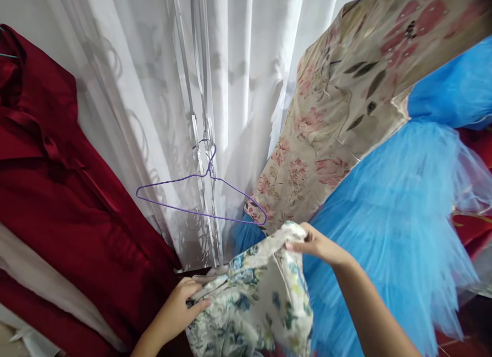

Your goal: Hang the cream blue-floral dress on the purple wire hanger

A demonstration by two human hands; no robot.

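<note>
A white garment with a blue, green and yellow floral print (246, 306) is stretched between my two hands. My left hand (180, 306) grips its upper left edge, thumb over the front. At the upper right corner, my right hand (313, 244) pinches the cloth between thumb and fingers. The garment's lower part runs out of view. Just above it, a purple wire hanger (200, 213) hangs bare from a metal rack, apart from both hands.
A dark red garment (69, 193) hangs at the left. On the right are a beige floral dress (307, 126) and a blue tulle dress (376, 208). White curtains (238, 65) cover the back, behind thin metal uprights (196, 90).
</note>
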